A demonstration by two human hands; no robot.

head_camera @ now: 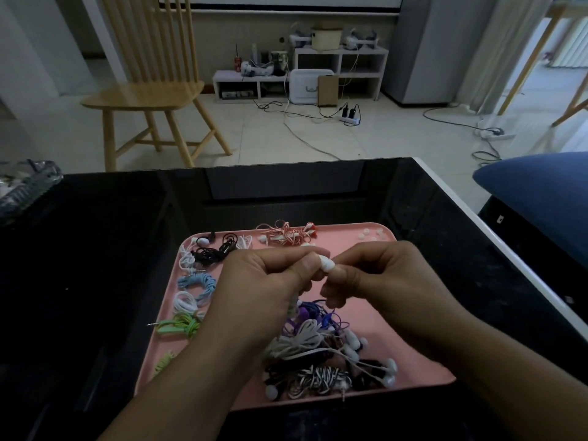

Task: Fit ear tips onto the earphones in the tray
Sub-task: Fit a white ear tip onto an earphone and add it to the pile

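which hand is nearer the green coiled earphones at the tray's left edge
Left. The left hand hovers just right of the green earphones; the right hand is farther right, past the tray's middle.

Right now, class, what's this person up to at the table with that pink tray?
A person is working with both hands above the pink tray of bundled earphones. The left hand grips a white earphone, its cord hanging down, while the right hand pinches at its tip, apparently fitting an ear tip. Spare tips lie in the tray's far right corner. Coiled sets in blue, green and red-and-white lie in the tray.
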